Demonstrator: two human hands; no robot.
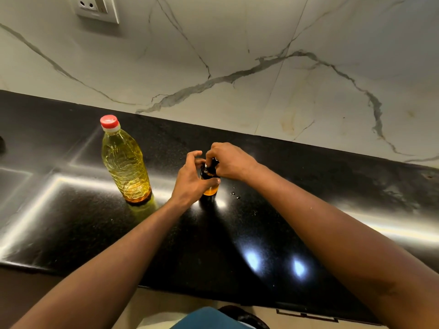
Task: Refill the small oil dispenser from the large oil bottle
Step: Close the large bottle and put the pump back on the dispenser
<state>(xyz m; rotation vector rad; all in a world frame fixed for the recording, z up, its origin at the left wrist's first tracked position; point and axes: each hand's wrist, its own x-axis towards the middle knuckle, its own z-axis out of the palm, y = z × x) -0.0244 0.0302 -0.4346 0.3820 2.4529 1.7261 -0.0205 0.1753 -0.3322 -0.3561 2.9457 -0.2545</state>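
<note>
The small oil dispenser [210, 189] stands upright on the black counter [273, 224], with amber oil showing low in its body. My left hand [191, 181] wraps around its body from the left. My right hand [228, 162] is closed over its black top [212, 165] from the right. The large oil bottle [124, 160] stands upright to the left, apart from my hands. It is clear plastic, nearly full of yellow oil, with a red cap [109, 121] on.
A marble-patterned wall [237, 55] rises behind the counter, with a socket plate [96, 8] at the upper left. A few small drops [235, 195] lie on the counter just right of the dispenser. The counter's front edge [166, 287] runs below my forearms.
</note>
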